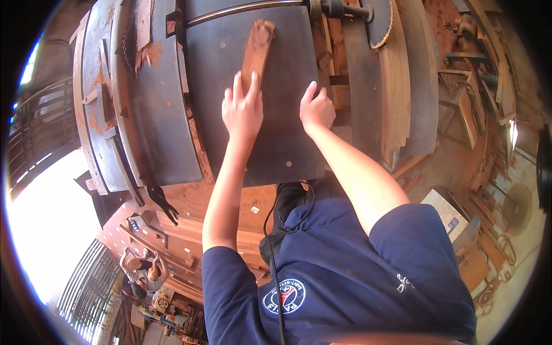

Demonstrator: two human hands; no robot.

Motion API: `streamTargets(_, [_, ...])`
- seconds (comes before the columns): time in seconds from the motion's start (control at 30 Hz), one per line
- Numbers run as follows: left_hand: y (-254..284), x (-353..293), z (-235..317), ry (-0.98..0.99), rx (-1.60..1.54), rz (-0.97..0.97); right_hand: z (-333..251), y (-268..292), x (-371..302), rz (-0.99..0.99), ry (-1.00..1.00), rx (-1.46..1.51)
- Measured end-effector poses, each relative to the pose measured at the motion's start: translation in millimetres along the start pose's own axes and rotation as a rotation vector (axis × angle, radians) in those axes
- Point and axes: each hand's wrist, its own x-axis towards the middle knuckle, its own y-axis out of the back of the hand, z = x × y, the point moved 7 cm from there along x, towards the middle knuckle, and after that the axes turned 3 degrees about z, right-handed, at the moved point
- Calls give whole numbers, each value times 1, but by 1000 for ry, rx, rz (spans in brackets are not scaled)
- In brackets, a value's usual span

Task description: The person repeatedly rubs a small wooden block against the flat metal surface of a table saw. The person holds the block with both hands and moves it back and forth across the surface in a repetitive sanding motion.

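Observation:
A short brown wooden block (257, 57) with a rounded, darker far end lies on a dark metal machine table (282, 138). My left hand (242, 112) is on the block's near end, its fingers over the top and left side; the palm hides that end. To the right, my right hand (318, 110) is closed with its thumb pointing forward. It sits over the right edge of the metal table, and whether its curled fingers grip that edge is hidden.
A metal bar (247, 10) crosses the table's far end. A toothed circular blade (382, 23) stands at the far right, another blade (127, 46) at the left. Sawdust and wooden boards (247, 238) lie below. Another person (144, 270) is at the lower left.

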Motion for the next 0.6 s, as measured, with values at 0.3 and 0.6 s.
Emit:
streamTargets(0.3, [57,-135,0,-8,-18,-166,0,2,-2,40,26,2])
streamTargets(0.6, [3,0,12,-139,-74,-64,0,3,-2,80,28,-2])
